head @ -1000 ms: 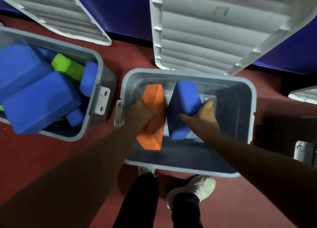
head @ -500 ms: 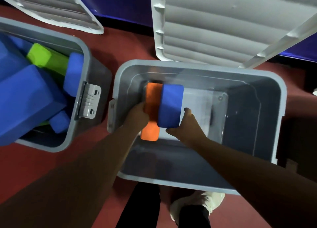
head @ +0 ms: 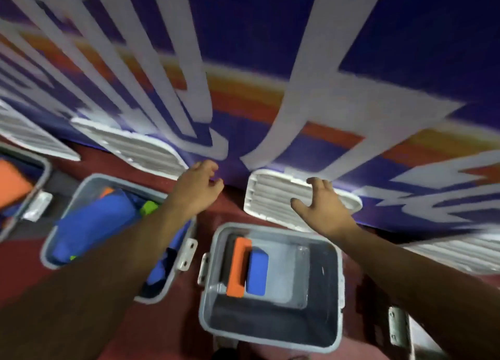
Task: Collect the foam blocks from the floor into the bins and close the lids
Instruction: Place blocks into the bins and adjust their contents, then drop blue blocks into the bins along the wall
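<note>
Holding the left hand up near the foot of the wall, between two leaning lids, fingers loosely curled and gripping nothing. Holding the right hand up as well, fingers spread and open, in front of a white ribbed lid; blurring too much to tell whether it is touching that lid.

Leaning against the wall just behind an open grey bin, that lid. Lying on the left side of this bin's bottom, an orange block and a blue block, touching side by side with the orange one on the left.

Sitting just to the left, latch facing latch, a second grey bin, partly hiding under the left forearm. Filling it, big blue blocks, with a green block at the far side and a sliver of orange near the far rim. Leaning behind it, another white lid.

Showing at the far left edge, a third bin holding an orange block.

Standing on a dark red floor, all the bins, before a purple wall bearing large white letters and orange stripes, smearing with blur. Peeking in at the right edge, one more white lid.
</note>
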`<state>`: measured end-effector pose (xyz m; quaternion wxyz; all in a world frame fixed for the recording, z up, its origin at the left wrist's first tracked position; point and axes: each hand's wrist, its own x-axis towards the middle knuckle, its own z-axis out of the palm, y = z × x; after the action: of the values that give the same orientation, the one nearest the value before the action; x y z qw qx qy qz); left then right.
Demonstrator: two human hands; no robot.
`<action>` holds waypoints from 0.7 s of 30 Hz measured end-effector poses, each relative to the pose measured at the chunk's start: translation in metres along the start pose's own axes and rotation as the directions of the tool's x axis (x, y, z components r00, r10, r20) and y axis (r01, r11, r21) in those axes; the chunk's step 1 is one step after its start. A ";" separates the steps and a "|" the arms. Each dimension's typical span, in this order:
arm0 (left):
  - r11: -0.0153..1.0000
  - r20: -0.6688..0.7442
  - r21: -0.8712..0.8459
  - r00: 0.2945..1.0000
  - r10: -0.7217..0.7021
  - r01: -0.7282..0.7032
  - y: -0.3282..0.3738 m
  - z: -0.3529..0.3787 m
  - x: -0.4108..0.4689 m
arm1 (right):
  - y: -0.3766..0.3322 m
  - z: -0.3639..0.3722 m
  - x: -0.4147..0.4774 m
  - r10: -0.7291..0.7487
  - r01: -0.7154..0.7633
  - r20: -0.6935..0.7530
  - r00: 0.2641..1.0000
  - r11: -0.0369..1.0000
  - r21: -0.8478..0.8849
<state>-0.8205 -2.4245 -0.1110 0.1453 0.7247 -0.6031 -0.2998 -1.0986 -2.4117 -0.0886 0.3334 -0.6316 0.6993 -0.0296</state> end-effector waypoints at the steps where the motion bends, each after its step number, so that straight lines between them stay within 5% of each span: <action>1: 0.999 -0.041 -0.016 0.999 0.027 -0.028 0.020 -0.032 -0.002 | -0.020 -0.029 -0.011 -0.015 0.015 -0.037 0.999 1.000 -0.006; 11: 0.967 -0.144 0.120 0.960 0.239 -0.223 0.168 -0.291 -0.104 | -0.172 -0.253 -0.158 -0.169 0.171 -0.261 0.950 0.985 -0.016; 21: 0.985 -0.516 0.138 0.840 0.164 -0.108 0.194 -0.411 -0.240 | -0.233 -0.328 -0.240 -0.454 0.438 -0.266 0.850 0.891 -0.121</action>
<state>-0.7452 -2.3002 0.3818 0.2879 0.7408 -0.6050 -0.0476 -1.0676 -2.3661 0.3767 0.1945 -0.7747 0.5749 -0.1777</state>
